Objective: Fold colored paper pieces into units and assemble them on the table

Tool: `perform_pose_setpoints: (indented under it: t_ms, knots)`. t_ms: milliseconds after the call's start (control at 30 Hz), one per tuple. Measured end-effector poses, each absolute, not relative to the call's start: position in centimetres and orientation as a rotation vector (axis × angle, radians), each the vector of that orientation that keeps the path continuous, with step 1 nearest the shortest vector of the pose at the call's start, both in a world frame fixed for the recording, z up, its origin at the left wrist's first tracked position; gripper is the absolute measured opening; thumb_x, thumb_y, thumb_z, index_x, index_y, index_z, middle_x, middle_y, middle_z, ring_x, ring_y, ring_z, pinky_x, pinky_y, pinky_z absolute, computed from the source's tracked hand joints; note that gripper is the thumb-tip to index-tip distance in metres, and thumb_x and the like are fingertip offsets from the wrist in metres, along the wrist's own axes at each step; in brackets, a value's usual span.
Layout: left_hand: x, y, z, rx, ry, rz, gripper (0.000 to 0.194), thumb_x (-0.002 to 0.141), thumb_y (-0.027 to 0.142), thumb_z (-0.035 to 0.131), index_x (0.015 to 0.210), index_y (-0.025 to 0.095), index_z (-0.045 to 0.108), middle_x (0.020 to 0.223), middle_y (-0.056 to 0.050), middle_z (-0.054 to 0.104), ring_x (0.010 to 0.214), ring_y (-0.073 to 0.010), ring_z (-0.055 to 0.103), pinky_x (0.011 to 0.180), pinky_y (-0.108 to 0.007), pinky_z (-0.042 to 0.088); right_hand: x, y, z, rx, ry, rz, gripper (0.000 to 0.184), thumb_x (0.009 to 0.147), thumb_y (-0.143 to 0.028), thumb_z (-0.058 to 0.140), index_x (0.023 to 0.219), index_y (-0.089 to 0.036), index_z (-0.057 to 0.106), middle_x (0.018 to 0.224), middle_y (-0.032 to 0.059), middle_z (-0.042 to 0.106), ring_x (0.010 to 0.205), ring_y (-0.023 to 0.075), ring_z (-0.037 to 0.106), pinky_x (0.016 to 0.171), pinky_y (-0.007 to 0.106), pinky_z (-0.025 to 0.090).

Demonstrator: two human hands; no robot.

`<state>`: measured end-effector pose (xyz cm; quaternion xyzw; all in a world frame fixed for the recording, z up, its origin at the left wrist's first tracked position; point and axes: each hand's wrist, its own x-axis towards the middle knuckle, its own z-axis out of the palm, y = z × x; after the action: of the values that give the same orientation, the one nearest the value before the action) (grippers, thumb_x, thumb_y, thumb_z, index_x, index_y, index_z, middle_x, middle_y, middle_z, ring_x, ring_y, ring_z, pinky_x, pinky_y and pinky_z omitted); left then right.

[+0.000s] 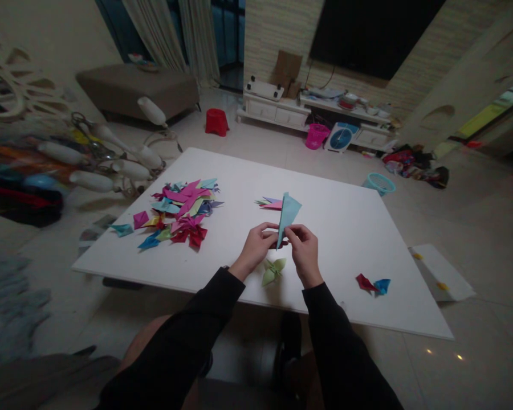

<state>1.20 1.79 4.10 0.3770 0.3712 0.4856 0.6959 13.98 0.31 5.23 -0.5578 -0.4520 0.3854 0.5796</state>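
Observation:
Between my two hands is a light blue folded paper (pixel 289 212), a long narrow kite-like shape held upright above the white table (pixel 333 256). My left hand (pixel 259 244) pinches its lower left edge. My right hand (pixel 303 249) grips the lower right side with thumb and fingers. Just below the hands lies a pale green folded paper piece (pixel 273 271) with pointed petals. Behind the blue paper rests a small stack of pink, green and purple folded papers (pixel 270 203), partly covered by it.
A heap of many-coloured folded paper pieces (pixel 188 199) covers the table's left part. Red and blue folded pieces (pixel 374 285) lie near the right front edge. Beyond the table are a red stool (pixel 216 122), a teal basket (pixel 379 183) and a pink bin (pixel 317 136).

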Motion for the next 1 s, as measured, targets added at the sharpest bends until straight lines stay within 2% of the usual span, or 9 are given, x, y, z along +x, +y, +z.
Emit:
perform_pose_setpoints:
  t_ms: [100, 200, 367, 500, 833, 1000]
  knots:
    - [1.15, 1.84, 4.06, 0.829, 0.832, 1.082, 0.034, 0.076, 0.033, 0.078, 0.097, 0.011, 0.064, 0.076, -0.007, 0.074, 0.066, -0.0182, 0.073, 0.074, -0.034, 0.059, 14.11, 0.27, 5.3, -1.339, -1.077, 0.873, 0.017, 0.076, -0.034, 0.07, 0.081, -0.018, 0.073, 0.08, 0.0039, 0.072, 0.075, 0.0173, 0.063, 0.066, 0.03, 0.05]
    - [1.06, 1.79, 3.96, 0.834, 0.842, 1.094, 0.037, 0.072, 0.029, 0.083, 0.099, 0.011, 0.066, 0.078, -0.008, 0.075, 0.069, -0.0183, 0.073, 0.076, -0.034, 0.059, 14.27, 0.35, 5.12, -1.341, -1.078, 0.848, 0.019, 0.077, -0.034, 0.069, 0.084, -0.018, 0.073, 0.085, 0.0053, 0.073, 0.08, 0.0186, 0.064, 0.068, 0.031, 0.05]
    - [0.92, 1.65, 3.82, 0.83, 0.885, 1.112, 0.035, 0.071, 0.026, 0.084, 0.098, 0.01, 0.067, 0.077, -0.009, 0.074, 0.07, -0.0196, 0.074, 0.077, -0.035, 0.059, 14.35, 0.56, 4.57, -1.287, -1.062, 0.812, 0.018, 0.077, -0.033, 0.07, 0.088, -0.019, 0.067, 0.085, 0.0026, 0.069, 0.08, 0.0176, 0.063, 0.065, 0.028, 0.048]
    - [0.83, 1.62, 3.69, 0.824, 0.863, 1.139, 0.04, 0.071, 0.027, 0.084, 0.104, 0.012, 0.067, 0.08, -0.009, 0.075, 0.073, -0.0202, 0.074, 0.078, -0.034, 0.058, 14.34, 0.63, 4.45, -1.254, -1.049, 0.8, 0.023, 0.075, -0.034, 0.074, 0.086, -0.02, 0.061, 0.084, 0.0012, 0.068, 0.078, 0.0163, 0.063, 0.066, 0.027, 0.048]
    - [0.95, 1.57, 3.95, 0.859, 0.823, 1.106, 0.049, 0.067, 0.029, 0.087, 0.109, 0.01, 0.072, 0.085, -0.01, 0.076, 0.077, -0.0197, 0.074, 0.078, -0.034, 0.058, 14.29, 0.64, 4.63, -1.207, -1.022, 0.825, 0.03, 0.074, -0.038, 0.077, 0.092, -0.02, 0.06, 0.088, 0.0026, 0.067, 0.08, 0.0172, 0.065, 0.069, 0.03, 0.05]
    - [1.0, 1.46, 4.13, 0.835, 0.812, 1.092, 0.051, 0.066, 0.032, 0.089, 0.108, 0.01, 0.071, 0.087, -0.011, 0.076, 0.079, -0.021, 0.074, 0.077, -0.033, 0.057, 14.27, 0.46, 4.8, -1.242, -1.071, 0.795, 0.035, 0.077, -0.041, 0.076, 0.1, -0.02, 0.062, 0.093, 0.0046, 0.068, 0.088, 0.0187, 0.065, 0.073, 0.031, 0.051]
